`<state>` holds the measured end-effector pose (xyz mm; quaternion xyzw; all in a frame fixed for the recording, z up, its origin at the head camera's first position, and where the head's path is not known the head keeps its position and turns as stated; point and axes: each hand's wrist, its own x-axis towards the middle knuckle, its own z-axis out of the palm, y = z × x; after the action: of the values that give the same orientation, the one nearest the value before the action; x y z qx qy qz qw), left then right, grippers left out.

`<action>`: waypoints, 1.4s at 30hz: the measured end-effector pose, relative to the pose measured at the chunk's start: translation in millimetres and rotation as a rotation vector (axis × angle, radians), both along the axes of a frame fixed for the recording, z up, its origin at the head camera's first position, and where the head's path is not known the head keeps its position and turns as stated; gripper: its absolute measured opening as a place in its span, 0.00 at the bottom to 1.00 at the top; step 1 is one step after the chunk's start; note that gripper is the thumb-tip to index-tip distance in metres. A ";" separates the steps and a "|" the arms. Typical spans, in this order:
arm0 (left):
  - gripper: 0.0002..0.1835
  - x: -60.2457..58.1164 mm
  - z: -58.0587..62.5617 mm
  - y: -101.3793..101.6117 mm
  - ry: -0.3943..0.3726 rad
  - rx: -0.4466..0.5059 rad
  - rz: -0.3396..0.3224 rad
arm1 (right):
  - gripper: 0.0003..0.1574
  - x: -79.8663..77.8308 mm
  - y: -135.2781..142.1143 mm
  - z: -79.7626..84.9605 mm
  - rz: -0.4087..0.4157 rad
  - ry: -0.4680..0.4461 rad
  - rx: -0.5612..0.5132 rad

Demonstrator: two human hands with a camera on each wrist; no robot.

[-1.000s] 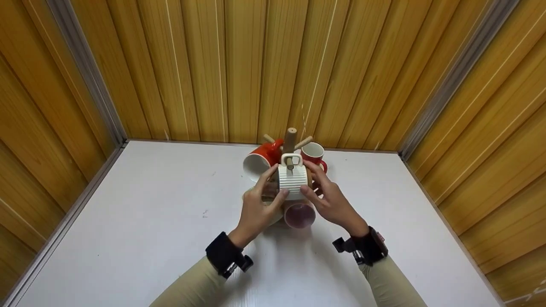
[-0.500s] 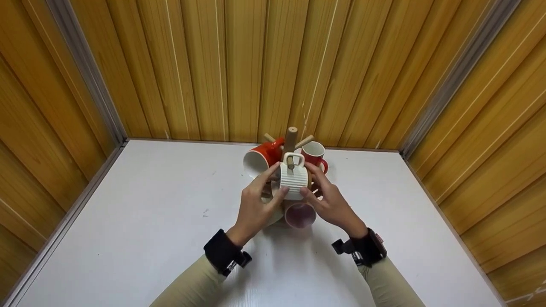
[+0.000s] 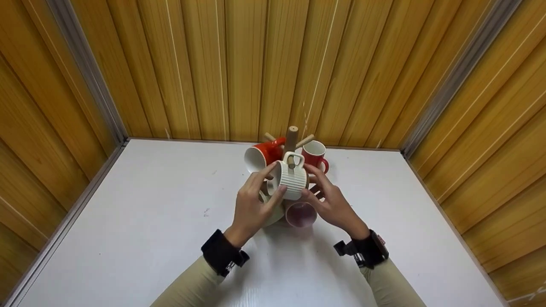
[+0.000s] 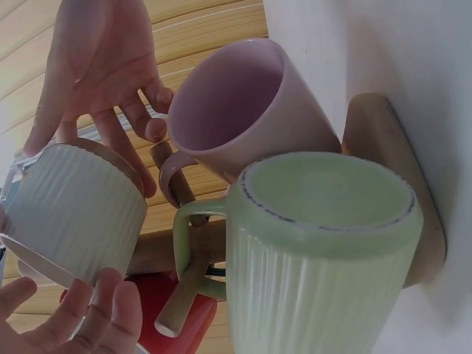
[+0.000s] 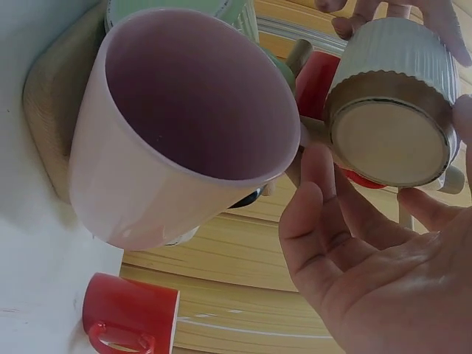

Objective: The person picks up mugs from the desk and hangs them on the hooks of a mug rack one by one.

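Note:
A white ribbed mug [image 3: 294, 181] with a brown base band lies on its side, its handle looped over a peg of the wooden mug tree [image 3: 291, 138]. My left hand [image 3: 254, 202] holds its rim end between thumb and fingers. At the base end, thumb and index finger of my right hand [image 3: 333, 204] pinch the mug. Below hang a pink mug [image 5: 184, 110] and a pale green ribbed mug [image 4: 321, 251], each on a lower peg. An orange-red mug [image 3: 268, 152] hangs on the tree's left side, close to my left fingertips.
A red mug [image 3: 314, 157] with a white inside stands upright on the white table [image 3: 170, 221], behind and right of the tree. The tree's wooden base [image 4: 394, 184] rests on the table. Wood-patterned walls [image 3: 239, 68] close the back and sides.
The white mug has turned on its peg, so its mouth shows more toward the left. My left hand has shifted slightly left with it; my right hand stays almost in place.

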<state>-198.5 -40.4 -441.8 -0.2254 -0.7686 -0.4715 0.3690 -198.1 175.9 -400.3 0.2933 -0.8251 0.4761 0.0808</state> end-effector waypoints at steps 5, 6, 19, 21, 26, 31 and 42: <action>0.28 0.1 -0.7 -0.5 -0.006 -0.001 -0.007 | 0.36 0.6 0.9 -2.0 -0.015 0.000 0.005; 0.27 -0.1 -0.9 -0.5 -0.008 -0.001 -0.007 | 0.36 0.5 0.9 -2.4 -0.017 0.002 0.007; 0.22 0.2 -0.9 -1.6 -0.003 0.001 -0.023 | 0.37 -10.7 5.2 -19.3 -0.020 0.001 0.007; 0.22 0.2 0.7 -2.4 0.000 -0.003 -0.023 | 0.38 -16.5 8.5 -27.7 -0.025 0.003 0.006; 0.23 0.3 7.6 -4.8 0.019 -0.010 -0.009 | 0.38 -19.7 15.0 -36.2 -0.018 0.017 -0.002; 0.23 -0.4 20.2 -5.3 0.056 -0.012 0.030 | 0.36 -19.4 19.3 -39.8 -0.028 0.031 -0.007; 0.37 -14.8 47.1 -5.6 0.026 -0.080 0.103 | 0.33 -17.8 22.9 -48.1 -0.087 0.018 0.000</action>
<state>-213.4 -46.0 -394.7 -0.2062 -0.7925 -0.4181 0.3932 -215.9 198.7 -448.4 0.2615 -0.8363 0.4695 0.1086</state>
